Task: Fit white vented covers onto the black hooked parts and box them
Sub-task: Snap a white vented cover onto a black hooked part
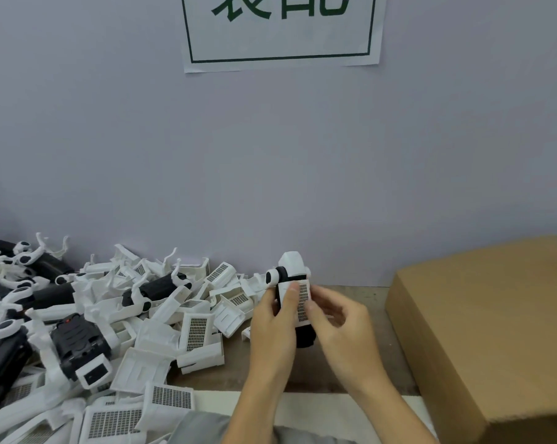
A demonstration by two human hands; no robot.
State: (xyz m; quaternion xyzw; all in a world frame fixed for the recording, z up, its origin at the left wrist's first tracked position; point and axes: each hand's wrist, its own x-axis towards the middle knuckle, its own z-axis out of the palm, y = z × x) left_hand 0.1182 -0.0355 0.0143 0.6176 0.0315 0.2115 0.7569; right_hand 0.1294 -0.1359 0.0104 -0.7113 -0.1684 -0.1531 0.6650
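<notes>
Centrally, above the table's near edge, both hands hold one black hooked part upright with a white vented cover laid against its front. Cover: flat white plastic panel, a rectangular grid of small dark slots down its length. Part: matte black body showing below the hands, a white cap at the top, a round white-and-black knob at upper left.

Left hand: fingers curled round the part's left side, thumb pressing on the cover's face. Right hand: fingers curled about the right side, fingertips pinching the cover's edge; slightly blurred.

Left of the hands, a loose pile of covers spreads over the table: white plastic, boxy, some grid-side up, some showing hollow backs. Mixed among them, further black parts with ribbed bodies and curved white hooks.

Right, a cardboard box, plain brown, matte, its flap tilted toward the camera; inside not visible.

Table top brown, a pale strip along the near edge. Grey sleeve or garment at bottom.

Behind, a pale grey wall with a white paper sign, green rectangular border, large green characters cut off by the frame top; not legible in full.
</notes>
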